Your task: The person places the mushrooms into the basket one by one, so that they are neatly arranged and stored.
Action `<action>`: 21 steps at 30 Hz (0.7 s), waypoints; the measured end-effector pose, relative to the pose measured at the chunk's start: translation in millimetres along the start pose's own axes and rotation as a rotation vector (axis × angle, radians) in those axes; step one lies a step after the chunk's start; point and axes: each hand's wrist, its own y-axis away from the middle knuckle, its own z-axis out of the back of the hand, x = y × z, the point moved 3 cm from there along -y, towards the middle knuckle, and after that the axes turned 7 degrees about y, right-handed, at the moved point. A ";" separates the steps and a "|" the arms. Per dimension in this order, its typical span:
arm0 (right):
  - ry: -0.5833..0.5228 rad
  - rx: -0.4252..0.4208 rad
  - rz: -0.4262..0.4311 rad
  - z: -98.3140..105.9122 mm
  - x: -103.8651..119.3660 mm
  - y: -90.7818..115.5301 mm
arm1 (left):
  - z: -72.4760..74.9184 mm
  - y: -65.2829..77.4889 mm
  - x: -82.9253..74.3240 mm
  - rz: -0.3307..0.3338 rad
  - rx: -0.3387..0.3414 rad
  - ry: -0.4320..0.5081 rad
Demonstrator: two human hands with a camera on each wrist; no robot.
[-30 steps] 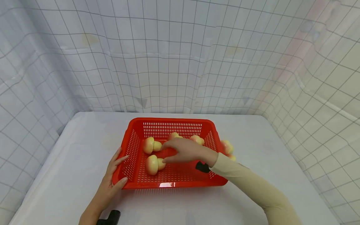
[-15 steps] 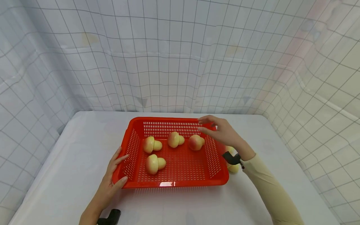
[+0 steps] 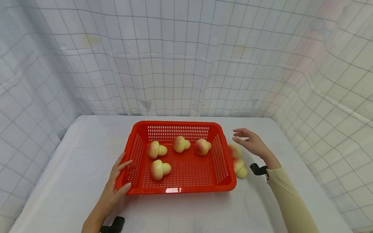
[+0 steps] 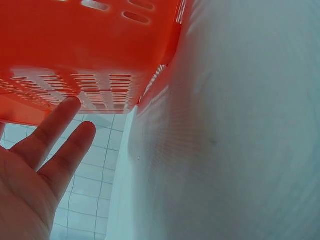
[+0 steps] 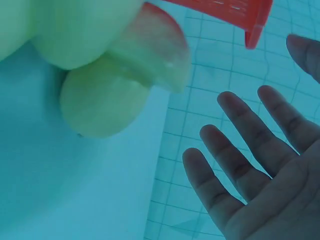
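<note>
My left hand [image 3: 115, 184] rests against the left side of a red plastic basket [image 3: 180, 190], thumb and a finger over its rim. In the left wrist view, straight fingers [image 4: 67, 155] spread close to the slotted wall. Several red-and-yellow toy mushrooms [image 3: 157, 170] lie on their sides inside the basket. Beyond its right wall are more mushrooms [image 3: 240, 168] on the table, partly hidden by the rim. My right hand [image 3: 252, 142] hovers just right of them, holding nothing, its fingers relaxed and spread. The right wrist view shows pale mushrooms [image 5: 105, 100] close beside this hand.
A white cloth covers the table [image 3: 70, 168]. White grid-patterned curtains [image 3: 175, 64] hang behind it and on both sides. A black wrist mount [image 3: 258, 169] sits on the right wrist, another black mount [image 3: 115, 225] on the left.
My right hand has withdrawn from over the basket's mushrooms, across the right rim, to beyond the mushrooms on the table. The left hand and the basket have stayed practically in place.
</note>
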 end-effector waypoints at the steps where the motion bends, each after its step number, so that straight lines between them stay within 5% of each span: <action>1: 0.000 0.025 -0.010 -2.7 -6.0 0.8 | -0.1 0.2 0.6 0.004 -0.001 -0.004; 8: -0.034 0.146 -0.045 -20.0 -29.4 5.1 | -0.3 2.2 0.6 0.002 -0.002 0.007; 21: -0.041 0.178 -0.087 -37.3 -42.1 6.5 | 0.1 0.8 2.4 -0.013 0.010 0.009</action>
